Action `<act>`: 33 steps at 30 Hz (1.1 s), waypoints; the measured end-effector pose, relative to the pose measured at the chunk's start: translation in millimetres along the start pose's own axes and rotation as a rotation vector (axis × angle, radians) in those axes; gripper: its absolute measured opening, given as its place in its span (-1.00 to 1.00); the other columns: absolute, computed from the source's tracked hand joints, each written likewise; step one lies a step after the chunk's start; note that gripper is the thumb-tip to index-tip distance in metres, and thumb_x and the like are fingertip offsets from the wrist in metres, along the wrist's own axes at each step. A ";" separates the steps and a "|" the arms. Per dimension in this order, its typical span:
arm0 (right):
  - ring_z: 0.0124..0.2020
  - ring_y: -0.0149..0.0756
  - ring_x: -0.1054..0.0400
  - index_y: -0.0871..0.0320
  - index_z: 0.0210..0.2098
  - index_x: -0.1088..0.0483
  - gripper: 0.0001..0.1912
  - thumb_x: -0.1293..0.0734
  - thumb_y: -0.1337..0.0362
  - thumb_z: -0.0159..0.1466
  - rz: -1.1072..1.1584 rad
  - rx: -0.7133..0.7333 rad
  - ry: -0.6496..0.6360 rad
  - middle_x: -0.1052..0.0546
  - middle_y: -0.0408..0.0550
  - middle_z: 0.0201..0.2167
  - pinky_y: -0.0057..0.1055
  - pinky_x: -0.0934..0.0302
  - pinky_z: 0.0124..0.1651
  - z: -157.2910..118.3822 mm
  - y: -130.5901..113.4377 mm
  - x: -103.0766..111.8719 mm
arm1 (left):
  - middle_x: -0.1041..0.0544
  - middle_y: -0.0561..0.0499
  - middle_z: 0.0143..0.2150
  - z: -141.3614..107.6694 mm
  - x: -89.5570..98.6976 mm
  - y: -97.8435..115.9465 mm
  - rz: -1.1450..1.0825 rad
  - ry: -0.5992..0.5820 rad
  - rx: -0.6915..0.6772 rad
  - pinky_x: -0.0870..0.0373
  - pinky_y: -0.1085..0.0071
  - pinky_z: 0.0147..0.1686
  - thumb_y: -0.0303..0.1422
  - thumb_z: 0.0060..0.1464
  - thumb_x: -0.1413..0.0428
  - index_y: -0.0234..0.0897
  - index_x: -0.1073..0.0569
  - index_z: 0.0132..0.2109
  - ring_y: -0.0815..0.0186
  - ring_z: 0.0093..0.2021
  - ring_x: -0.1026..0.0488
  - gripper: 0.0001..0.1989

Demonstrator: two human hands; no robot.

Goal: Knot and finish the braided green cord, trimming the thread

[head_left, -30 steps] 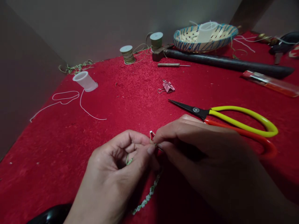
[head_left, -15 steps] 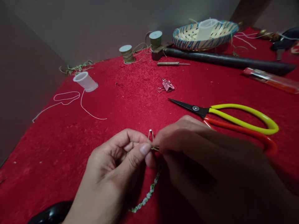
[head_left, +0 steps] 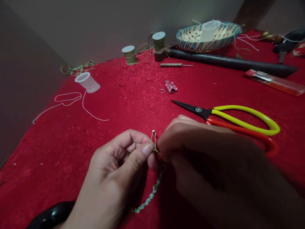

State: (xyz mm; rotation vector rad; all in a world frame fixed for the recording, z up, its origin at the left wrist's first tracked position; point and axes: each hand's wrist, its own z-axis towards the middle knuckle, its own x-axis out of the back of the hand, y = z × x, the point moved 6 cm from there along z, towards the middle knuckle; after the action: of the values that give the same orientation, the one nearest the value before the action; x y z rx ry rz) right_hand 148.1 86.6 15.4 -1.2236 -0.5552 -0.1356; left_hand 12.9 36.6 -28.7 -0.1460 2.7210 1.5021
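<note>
My left hand (head_left: pixel 119 168) pinches a thin pale-green cord (head_left: pixel 155 142) between thumb and fingertips. Above the thumb the cord stands up in a narrow loop, with a small white piece (head_left: pixel 153 131) at its top. My right hand (head_left: pixel 190 143) is closed on the cord's other part, just right of the left fingertips; its own fingertips are mostly hidden behind the hand. Below both hands hangs or lies a beaded green-and-white strand (head_left: pixel 150 197), curving down to the left. Whether the strand joins the cord is hidden.
Scissors (head_left: pixel 198 109) with yellow and red handles lie right of my hands. Beyond are a pink binder clip (head_left: pixel 171 86), an awl (head_left: pixel 171 65), a hammer (head_left: pixel 214 59), a cutter knife (head_left: pixel 274 82), cord spools (head_left: pixel 130 56), a white thread spool (head_left: pixel 87 83) and a woven basket (head_left: pixel 190 46).
My right hand has drawn slightly right, away from the left fingertips, pulling the cord between them. The loop above my left thumb looks narrower. My left hand stays nearly still.
</note>
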 end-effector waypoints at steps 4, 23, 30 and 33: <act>-0.39 -0.24 -0.54 -0.03 -0.19 -0.52 -0.84 -0.42 0.32 0.23 0.033 -0.039 -0.012 -0.52 -0.17 -0.46 -0.42 -0.39 -0.38 -7.8 6.5 2.7 | -0.43 0.10 -0.55 -0.1 -0.4 -0.4 0.003 -0.011 0.026 0.02 0.55 -0.60 -0.12 0.11 -0.38 -0.20 -0.57 -0.40 0.45 -0.60 -0.14 -0.71; -0.25 -0.31 -0.44 0.08 -0.34 -0.54 -0.78 -0.31 0.42 0.39 -0.233 0.169 -0.060 -0.52 -0.10 -0.25 -0.35 -0.24 -0.25 -20.5 -0.1 11.8 | -0.38 0.14 -0.65 -2.6 -1.5 7.4 0.047 0.017 -0.067 -0.02 0.62 -0.73 -0.29 0.19 -0.31 -0.25 -0.54 -0.44 0.50 -0.69 -0.10 -0.74; -0.37 -0.34 -0.50 0.02 -0.41 -0.44 -0.88 -0.35 0.37 0.22 0.110 -0.254 -0.149 -0.63 -0.26 -0.38 -0.41 -0.31 -0.34 -21.6 9.6 24.7 | -0.44 0.12 -0.60 -2.6 -2.6 8.7 0.075 0.028 -0.092 -0.06 0.61 -0.71 -0.30 0.18 -0.32 -0.23 -0.54 -0.41 0.47 -0.66 -0.18 -0.78; -0.58 -0.46 -0.36 0.04 -0.43 -0.43 -0.88 -0.36 0.41 0.15 0.363 -0.482 -0.269 -0.54 -0.31 -0.61 -0.59 -0.14 -0.56 -20.5 15.1 21.2 | -0.36 0.16 -0.65 -0.9 -2.6 9.9 0.109 0.024 -0.092 0.01 0.60 -0.73 -0.28 0.19 -0.30 -0.23 -0.54 -0.40 0.48 -0.69 -0.10 -0.77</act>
State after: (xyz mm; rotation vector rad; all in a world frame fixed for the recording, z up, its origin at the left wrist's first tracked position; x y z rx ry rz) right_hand 179.0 77.2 7.9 -1.8089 -0.5386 0.2191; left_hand 14.6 41.2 -19.7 -0.0181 2.7203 1.6647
